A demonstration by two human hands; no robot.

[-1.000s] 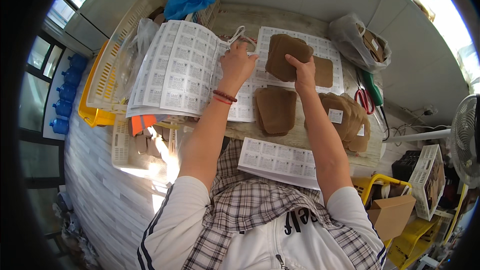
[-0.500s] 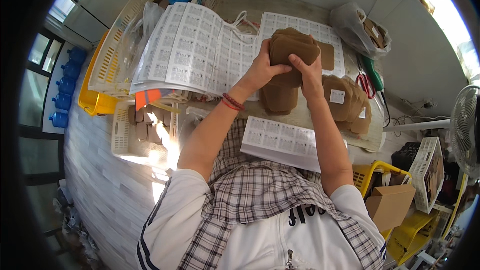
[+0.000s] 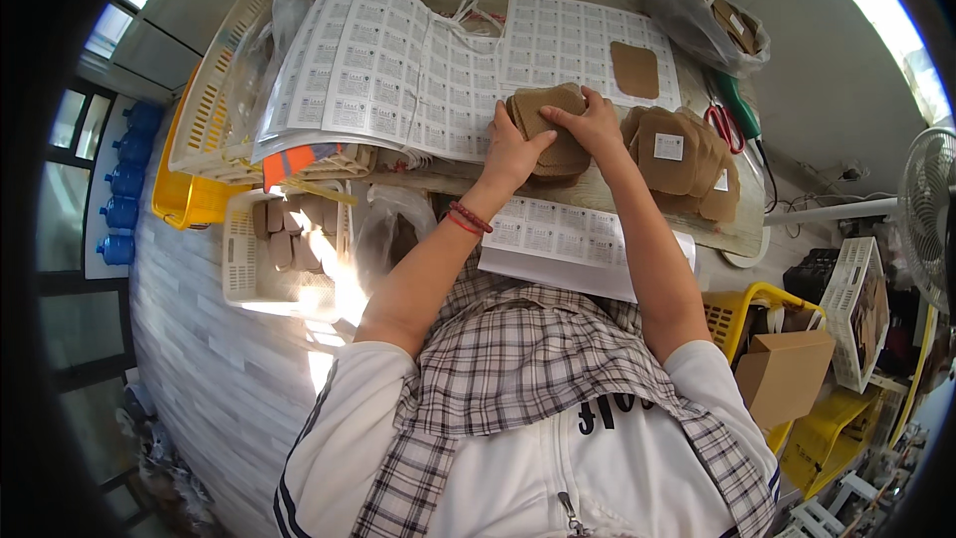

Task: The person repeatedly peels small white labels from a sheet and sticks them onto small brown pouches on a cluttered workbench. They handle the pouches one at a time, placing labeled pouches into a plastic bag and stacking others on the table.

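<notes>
Between my two hands is a stack of brown, rounded-corner cards (image 3: 554,112), at the near part of the worktable. My left hand (image 3: 515,147) grips its left side, thumb toward the front. My right hand (image 3: 590,123) closes round the right side, with its thumb lying across the top card. One loose brown card (image 3: 635,71) lies on a white label sheet (image 3: 558,45) beyond my hands. To the right, several brown cards (image 3: 669,171) are fanned out in a pile, and white stickers show on some. Another label sheet (image 3: 558,233) rests at the table's front edge, below my wrists.
Layered label sheets (image 3: 368,70) cover the left, over a cream basket (image 3: 194,139). Red-handled scissors (image 3: 724,128) and a green-handled tool (image 3: 735,100) lie at right, near a plastic bag (image 3: 687,25). A crate (image 3: 239,269) holding brown pieces stands on the floor; a fan (image 3: 926,209) is far right.
Both hands have brought the stack nearer and lower, down over the spot where other brown cards lay. The loose card on the label sheet is now fully uncovered.
</notes>
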